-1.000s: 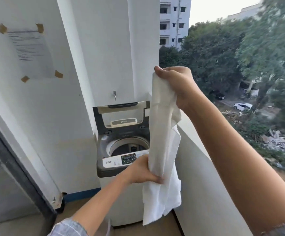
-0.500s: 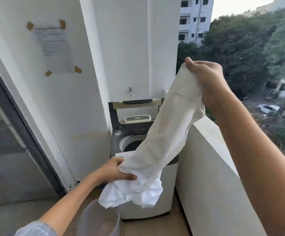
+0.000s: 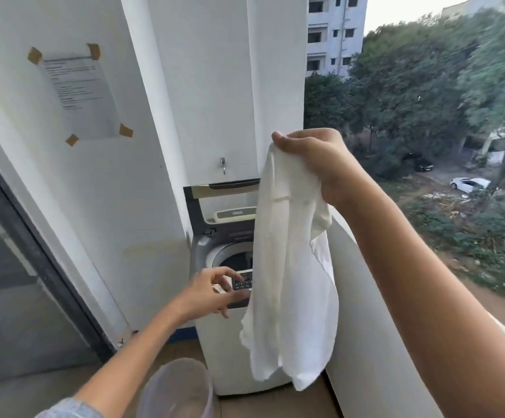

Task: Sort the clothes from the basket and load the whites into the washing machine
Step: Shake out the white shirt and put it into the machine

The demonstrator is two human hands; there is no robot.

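My right hand [image 3: 314, 158] grips the top of a white garment [image 3: 290, 282] and holds it up high, so it hangs straight down in front of the washing machine [image 3: 215, 351]. The top-loading machine stands in the balcony corner with its lid [image 3: 224, 194] raised and its drum opening [image 3: 233, 260] partly showing left of the cloth. My left hand [image 3: 212, 294] hovers by the machine's control panel, fingers loosely spread, holding nothing, just left of the hanging garment.
A translucent plastic basket [image 3: 175, 387] stands on the floor at the machine's left front. The balcony parapet [image 3: 365, 327] runs along the right. A tap [image 3: 222, 165] sticks out of the wall above the machine. A dark sliding door frame [image 3: 34, 251] is at left.
My left hand has let go of the garment's lower end, and the cloth now hangs straight down from my right hand instead of being stretched towards the lower left.
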